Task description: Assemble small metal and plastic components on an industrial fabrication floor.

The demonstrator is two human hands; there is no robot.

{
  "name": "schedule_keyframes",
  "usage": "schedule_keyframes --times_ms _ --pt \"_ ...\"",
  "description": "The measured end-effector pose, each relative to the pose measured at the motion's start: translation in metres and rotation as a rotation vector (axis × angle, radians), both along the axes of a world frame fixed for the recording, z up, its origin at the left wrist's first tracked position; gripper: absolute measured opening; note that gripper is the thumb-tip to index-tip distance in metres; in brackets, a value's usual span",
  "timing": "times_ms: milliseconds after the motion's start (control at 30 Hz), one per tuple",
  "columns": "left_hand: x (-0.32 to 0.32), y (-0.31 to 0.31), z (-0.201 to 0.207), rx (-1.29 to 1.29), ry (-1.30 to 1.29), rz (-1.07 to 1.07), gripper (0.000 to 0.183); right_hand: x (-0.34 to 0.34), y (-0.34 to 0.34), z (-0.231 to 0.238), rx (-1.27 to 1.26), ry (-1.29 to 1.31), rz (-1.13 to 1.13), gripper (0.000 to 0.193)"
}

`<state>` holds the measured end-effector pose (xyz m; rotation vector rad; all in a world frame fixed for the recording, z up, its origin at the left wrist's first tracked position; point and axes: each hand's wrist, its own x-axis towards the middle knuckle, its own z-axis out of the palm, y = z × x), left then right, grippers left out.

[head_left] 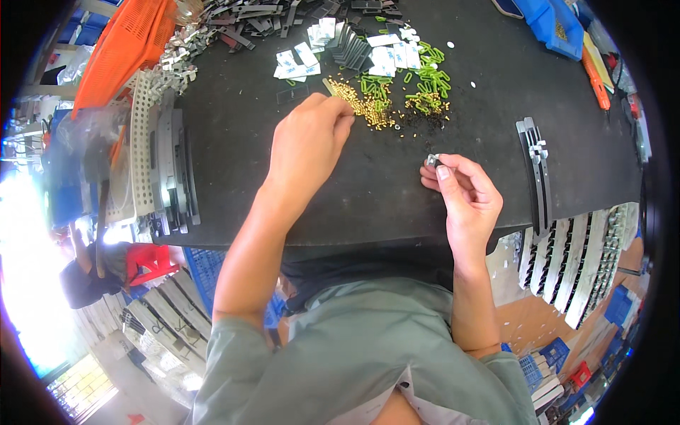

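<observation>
Between the thumb and fingers of my right hand [470,197] is a small silver metal part [432,160], held above the black tabletop [368,191]. My left hand [304,142] reaches to the near left edge of a pile of small brass-coloured pieces [379,117]. Its fingers are bent and pressed together, and their tips are partly hidden, so whatever they hold cannot be made out. Green loop-shaped pieces [435,81] lie just beyond the brass pile. Tiny dark bits [425,122] are scattered beside it.
White-backed pads [296,65], dark flat plates [348,48] and grey metal strips [241,25] lie at the back. Long metal bars [177,170] line the left edge. Two dark strips with silver parts [536,170] lie right. A blue bin [556,28] and orange tool [595,78] sit back right.
</observation>
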<state>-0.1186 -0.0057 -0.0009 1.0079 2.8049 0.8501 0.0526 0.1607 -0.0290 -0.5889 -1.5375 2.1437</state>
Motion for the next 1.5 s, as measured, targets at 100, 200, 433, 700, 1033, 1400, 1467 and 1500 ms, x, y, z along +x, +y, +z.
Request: schedule_keyframes --times_ms 100,200,433,700,1033,1400,1467,1500 --pt "-0.002 0.003 -0.006 -0.039 0.141 -0.072 0.013 -0.001 0.0 -0.004 0.057 0.047 0.019 0.018" --pt "-0.001 0.011 -0.016 -0.151 0.282 -0.095 0.014 0.003 0.005 0.0 0.087 0.023 0.018 0.018" --pt "0.026 0.009 0.019 0.034 -0.137 -0.094 0.014 0.004 -0.004 0.002 0.218 -0.022 -0.036 0.031" --pt "0.079 0.024 0.018 0.325 -0.314 -0.144 0.015 0.006 -0.009 -0.007 0.604 0.062 -0.004 0.035" --pt "0.088 0.026 0.021 0.323 -0.3 -0.158 0.012 0.008 -0.001 -0.008 0.803 0.15 -0.015 0.038" --pt "0.102 0.015 0.034 0.289 -0.421 0.063 0.011 0.01 -0.002 -0.007 0.668 0.146 0.0 0.036" --pt "0.105 0.001 0.03 0.257 -0.401 0.088 0.012 0.009 0.0 -0.011 0.646 0.151 -0.012 0.035" --pt "0.106 -0.005 0.027 0.186 -0.324 0.099 0.013 0.008 0.002 -0.013 0.693 0.196 -0.012 0.034"
